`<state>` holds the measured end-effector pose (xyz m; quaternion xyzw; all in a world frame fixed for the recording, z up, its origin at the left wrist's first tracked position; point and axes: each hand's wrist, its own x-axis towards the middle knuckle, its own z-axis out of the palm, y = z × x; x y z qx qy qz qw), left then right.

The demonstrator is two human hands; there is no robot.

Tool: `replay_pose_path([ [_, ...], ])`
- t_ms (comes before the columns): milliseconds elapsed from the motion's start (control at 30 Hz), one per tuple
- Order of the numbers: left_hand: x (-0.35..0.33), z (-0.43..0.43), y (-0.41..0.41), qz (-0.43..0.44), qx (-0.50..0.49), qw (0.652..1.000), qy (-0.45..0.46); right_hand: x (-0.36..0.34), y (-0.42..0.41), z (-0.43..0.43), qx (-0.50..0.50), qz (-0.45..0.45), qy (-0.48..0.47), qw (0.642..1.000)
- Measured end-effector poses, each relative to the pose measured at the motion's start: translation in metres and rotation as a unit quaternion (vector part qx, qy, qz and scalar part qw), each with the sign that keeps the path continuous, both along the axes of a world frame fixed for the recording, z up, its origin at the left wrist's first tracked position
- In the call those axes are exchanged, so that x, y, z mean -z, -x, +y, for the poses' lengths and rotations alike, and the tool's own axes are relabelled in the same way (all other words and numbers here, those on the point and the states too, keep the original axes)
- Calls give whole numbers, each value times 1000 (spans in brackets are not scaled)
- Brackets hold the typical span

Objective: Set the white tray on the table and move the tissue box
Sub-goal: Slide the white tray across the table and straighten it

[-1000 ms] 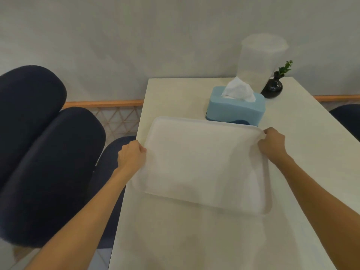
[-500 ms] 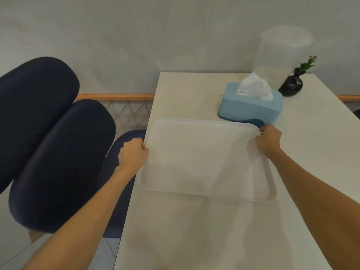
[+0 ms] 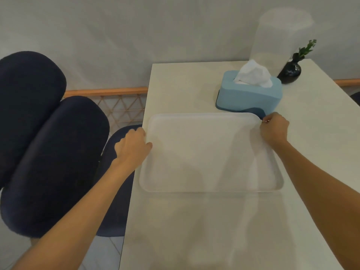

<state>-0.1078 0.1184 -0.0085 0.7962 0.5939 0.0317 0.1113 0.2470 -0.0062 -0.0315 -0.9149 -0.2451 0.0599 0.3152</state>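
Tray (image 3: 210, 152) squared up and lowered since earlier, flat just short of tissue box (image 3: 249, 93); left hand (image 3: 132, 147) and right hand (image 3: 274, 127) gripping rims — release evenly, avoid nudging box.

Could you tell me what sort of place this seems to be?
Probably a small café or canteen dining spot: a plain white table against the wall holds a blue tissue box, a serving tray and a little plant vase, with padded dark chairs alongside.
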Motion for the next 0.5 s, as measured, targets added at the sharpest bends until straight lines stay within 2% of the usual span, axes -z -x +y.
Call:
replay_pose_path([
  [167, -25, 16, -50, -129, 91, 987, 30, -21, -16, -13, 35, -12, -44, 998],
  [300, -42, 20, -116, -213, 135, 966, 65, -40, -31, -10, 65, 24, -124, 990],
  [400, -51, 20, -166, -272, 138, 948, 93, -46, -44, -1, 59, 55, -154, 985],
  [500, -53, 24, -212, -330, 94, 933, 107, -46, -61, 6, 39, 95, -162, 981],
])
